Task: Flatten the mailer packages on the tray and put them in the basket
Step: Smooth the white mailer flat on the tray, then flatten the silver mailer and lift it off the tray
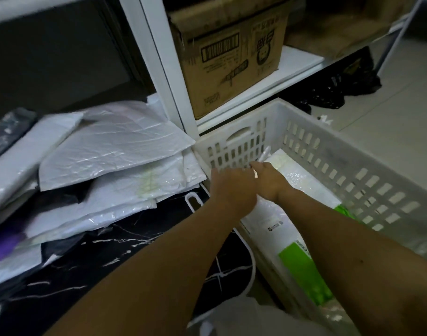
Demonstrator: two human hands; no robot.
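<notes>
White shelving uprights [169, 69] stand behind the work area; a printed cardboard box [232, 57] sits on the low shelf board directly behind the basket [367, 170]. Pale floor tiles lie to the right of the basket, with black plastic bags [341, 88] under the shelf behind it.

Basket: white, slotted walls, long axis running from the near right toward the far left, where a cut-out handle faces the shelving. Inside it lies a white mailer package [292, 190], flat, its long axis following the basket's, far end almost at the handle wall. At the near end of the basket sits a green-and-white printed package [302, 267].

Left of the basket: a black marbled tray [115, 260] with a white rim, on a surface that is mostly hidden. On it a loose stack of white mailers [110, 151], overlapping and fanned, corners pointing toward the basket.

Left hand [232, 187]: over the basket's left wall, back toward the camera. Right hand [270, 180]: over the far end of the mailer in the basket. Both hands' fingers point away from the camera and are blurred; grip state cannot be told, nor whether they touch the mailer.
</notes>
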